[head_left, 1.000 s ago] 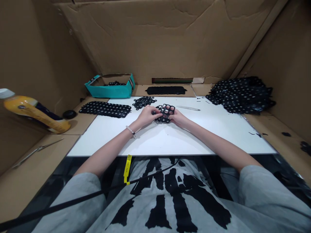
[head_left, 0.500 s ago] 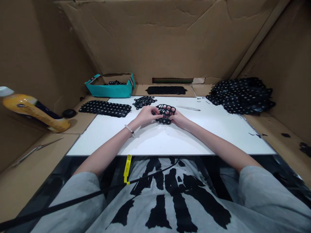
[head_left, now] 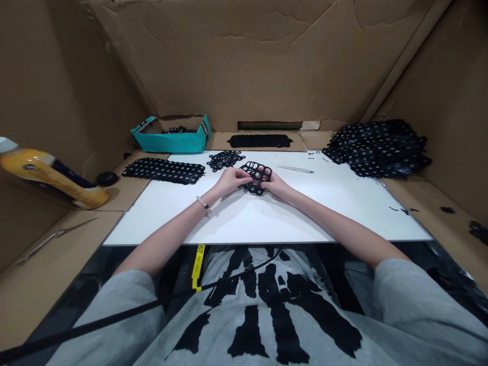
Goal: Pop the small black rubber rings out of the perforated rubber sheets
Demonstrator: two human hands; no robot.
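Note:
Both hands meet over the middle of a white board, on a black rubber sheet with round holes. My left hand pinches its left side between thumb and fingers. On the opposite edge, my right hand grips it, and some fingers show through the holes. The sheet is held tilted up, its lower part bent near the board. Just behind my left hand lies a pile of small black rings. A flat black perforated sheet rests farther left.
A teal box with black rings stands at back left, beside a black strip stack. A pen-like tool lies on the white board. Perforated sheets are heaped right. Left are a yellow bottle and tweezers.
The sheet and both hands have shifted slightly left, and the sheet's angle has turned a little. My left fingers have moved slightly on its left side.

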